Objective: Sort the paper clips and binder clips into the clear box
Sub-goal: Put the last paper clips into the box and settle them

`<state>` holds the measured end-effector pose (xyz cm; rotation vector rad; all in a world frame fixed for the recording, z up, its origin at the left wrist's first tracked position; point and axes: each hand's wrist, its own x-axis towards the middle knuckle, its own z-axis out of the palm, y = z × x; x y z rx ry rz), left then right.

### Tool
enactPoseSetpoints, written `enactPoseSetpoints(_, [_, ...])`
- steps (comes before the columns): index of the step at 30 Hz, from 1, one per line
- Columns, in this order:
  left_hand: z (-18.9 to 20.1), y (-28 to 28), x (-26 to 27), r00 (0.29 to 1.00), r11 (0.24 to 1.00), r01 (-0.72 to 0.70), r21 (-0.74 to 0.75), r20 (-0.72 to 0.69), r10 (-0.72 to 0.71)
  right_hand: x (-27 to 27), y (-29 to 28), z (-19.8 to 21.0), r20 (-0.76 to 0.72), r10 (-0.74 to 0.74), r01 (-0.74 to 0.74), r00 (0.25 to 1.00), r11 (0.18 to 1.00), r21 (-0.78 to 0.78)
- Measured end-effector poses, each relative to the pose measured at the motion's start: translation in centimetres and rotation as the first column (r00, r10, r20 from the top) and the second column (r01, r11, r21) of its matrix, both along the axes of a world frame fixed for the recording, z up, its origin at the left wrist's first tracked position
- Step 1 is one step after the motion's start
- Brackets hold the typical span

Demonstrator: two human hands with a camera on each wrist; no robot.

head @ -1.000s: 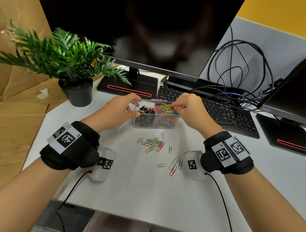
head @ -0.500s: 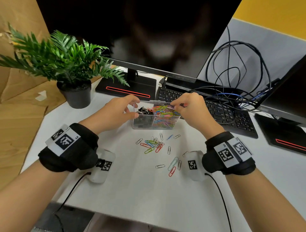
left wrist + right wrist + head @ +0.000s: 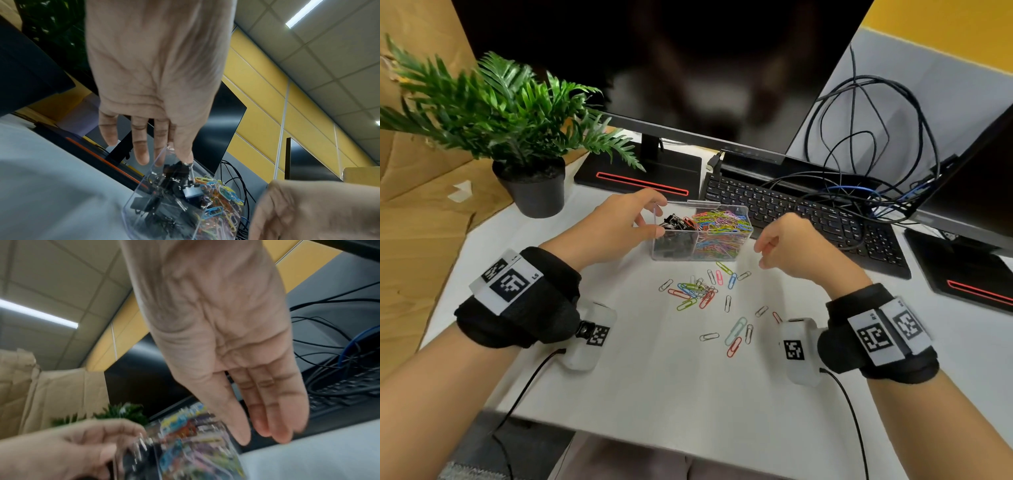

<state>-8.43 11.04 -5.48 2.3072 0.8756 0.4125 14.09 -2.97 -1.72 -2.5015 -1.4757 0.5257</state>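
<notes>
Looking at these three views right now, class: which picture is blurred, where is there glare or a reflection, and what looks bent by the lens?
Right wrist view: motion blur smears the clear box and the left hand. Left wrist view: fairly sharp on the box and its binder clips; a ceiling light glares. Head view: the dark monitor holds a hazy reflection, and wide-angle distortion bends straight edges.
</notes>
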Motion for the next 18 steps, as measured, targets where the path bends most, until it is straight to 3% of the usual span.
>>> enactPoseSetpoints(6, [-0.1, 0.0, 0.0, 1.0, 1.0, 0.003, 0.003, 0.0, -0.003, -1.5, -0.8, -2.3, 0.095, 0.096, -0.067, 0.991, 0.96, -0.272])
enactPoseSetpoints(14, [-0.1, 0.0, -0.1, 1.0, 1.0, 0.009, 0.008, 0.015, -0.009, -4.7, -1.2, -3.0, 0.007, 0.341, -0.333, 0.94, 0.921, -0.203])
enactPoseSetpoints(18, [-0.1, 0.0, -0.1, 1.0, 1.0, 0.015, 0.012, 0.017, -0.015, -3.1, -2.7, -1.7, 0.001, 0.218, -0.21, 0.976, 0.942, -0.262])
